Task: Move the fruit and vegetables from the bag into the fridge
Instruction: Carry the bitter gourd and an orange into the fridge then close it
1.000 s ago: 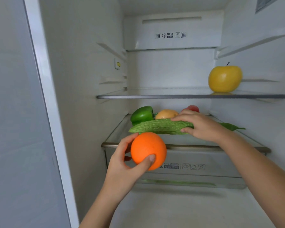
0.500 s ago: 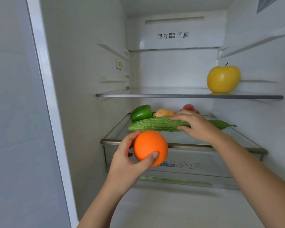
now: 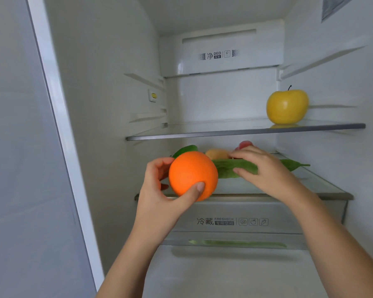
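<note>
Head view: your left hand (image 3: 159, 196) grips the orange (image 3: 192, 173); your right hand (image 3: 265, 171) grasps the bitter gourd (image 3: 230, 168) (at the lower shelf (image 3: 323, 188)); yellow apple (image 3: 286, 106) one shelf up.

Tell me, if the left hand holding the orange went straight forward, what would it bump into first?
Probably the tip of the bitter gourd, held by the right hand just behind the orange; the green pepper sits behind that. Depth is hard to judge.
</note>
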